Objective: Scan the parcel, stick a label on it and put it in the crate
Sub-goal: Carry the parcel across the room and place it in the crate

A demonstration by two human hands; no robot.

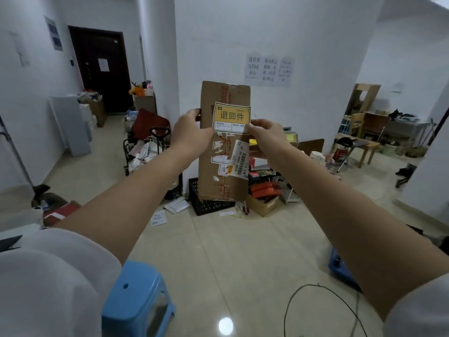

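A tall brown cardboard parcel (224,152) is held upright in front of me at arm's length. A yellow label (232,117) with black characters lies on its upper front. A white barcode sticker (239,161) sits lower on the right. My left hand (190,131) grips the parcel's left edge, thumb at the label's lower left corner. My right hand (263,132) holds the right edge, fingers on the label's lower right corner. A black plastic crate (206,203) stands on the floor behind and below the parcel.
A blue plastic stool (139,295) is close at lower left. A black cable (323,302) loops on the tiled floor at lower right. Boxes and red packets (263,190) lie right of the crate. A cart with parcels (145,152) stands left.
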